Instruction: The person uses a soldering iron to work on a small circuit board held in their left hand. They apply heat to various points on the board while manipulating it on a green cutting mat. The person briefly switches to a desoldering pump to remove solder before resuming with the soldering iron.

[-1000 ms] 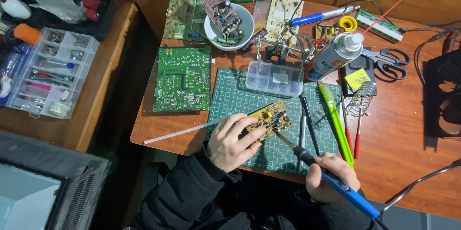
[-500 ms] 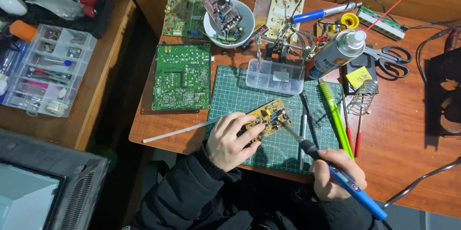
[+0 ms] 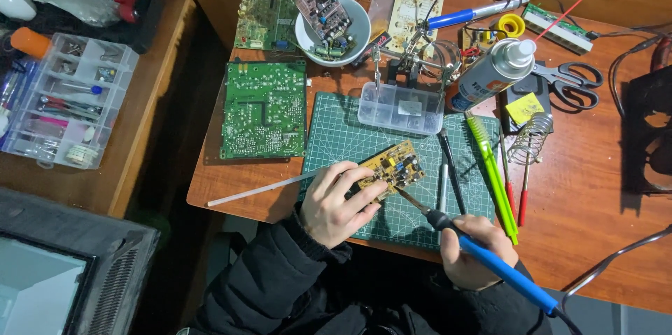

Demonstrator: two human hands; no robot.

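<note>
The left hand clamped the small yellow circuit board on the green mat; the right hand gripped the soldering iron, tip at the board's edge, soldering apparently underway.

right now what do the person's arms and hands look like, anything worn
Both hands, the left hand and the right hand, are bare: no gloves, and no rings or watch show. Both arms are covered to the wrist by dark padded jacket sleeves.

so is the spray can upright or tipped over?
Tipped. The spray can lies on its side on the table, white cap pointing toward the scissors.
</note>
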